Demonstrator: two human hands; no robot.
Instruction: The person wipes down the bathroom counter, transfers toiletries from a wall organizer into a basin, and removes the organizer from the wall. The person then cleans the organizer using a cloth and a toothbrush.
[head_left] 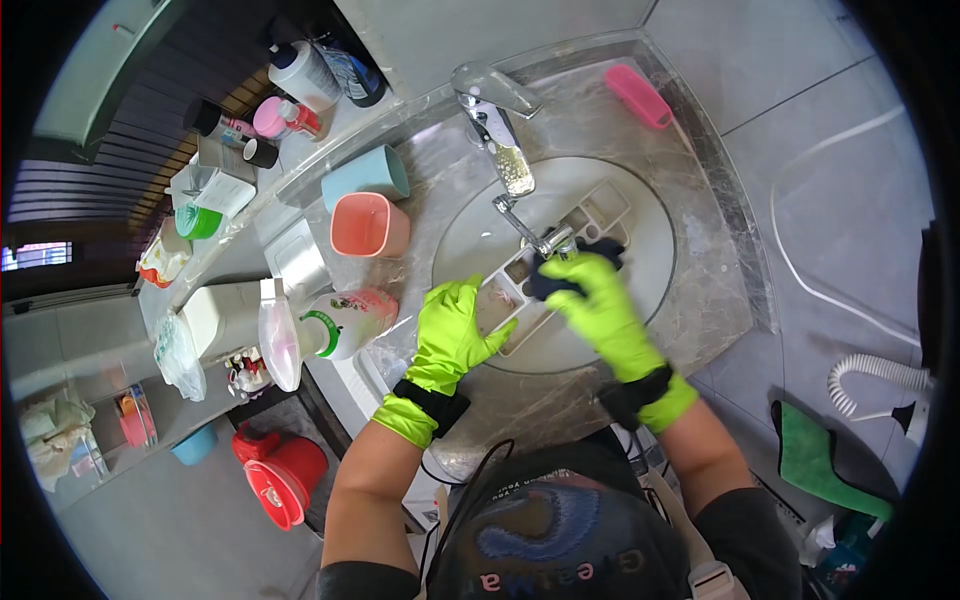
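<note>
A long white tray with compartments (491,301) lies slantwise in the white oval sink basin (452,250), under the chrome faucet (497,140). My left hand (448,322), in a bright yellow-green glove, grips the tray's near left end, with the thumb along its lower edge. In the same kind of glove, my right hand (592,296) is closed on a dark cloth (604,252) over the tray's middle, just below the faucet's swivel spout (550,241). The fingers and cloth hide part of the tray. Its far end shows beyond them.
An orange cup (368,224) and a light blue cup (366,177) stand left of the basin. A spray bottle (345,322) is close to my left hand. A pink oblong item (638,96) lies at the back right. Several bottles line the left ledge; a red bucket (284,478) sits lower left.
</note>
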